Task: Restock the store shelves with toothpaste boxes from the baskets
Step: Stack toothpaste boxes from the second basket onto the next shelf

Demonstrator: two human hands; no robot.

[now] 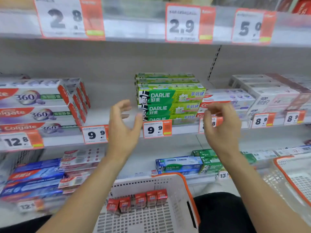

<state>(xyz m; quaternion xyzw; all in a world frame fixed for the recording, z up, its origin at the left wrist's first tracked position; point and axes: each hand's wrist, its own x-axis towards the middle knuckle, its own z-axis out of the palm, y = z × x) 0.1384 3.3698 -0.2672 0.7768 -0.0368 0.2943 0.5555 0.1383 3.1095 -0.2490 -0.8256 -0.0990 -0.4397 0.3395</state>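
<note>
A stack of green Darlie toothpaste boxes [170,100] stands on the middle shelf [183,130]. My left hand [123,125] hovers just left of the stack, fingers spread and loosely curved, holding nothing. On the stack's right side, my right hand [220,123] is raised in front of the shelf edge, its fingers loosely bent and empty. Below my arms sits a white basket with an orange rim [178,184]. Several red toothpaste boxes [138,200] stand on end inside it.
Colgate 360 boxes [38,106] fill the shelf's left part, with an empty gap between them and the Darlie stack. White boxes [262,93] lie to the right. The lower shelf holds blue boxes [33,179] and Darlie boxes [180,165]. A second basket [292,179] sits at right.
</note>
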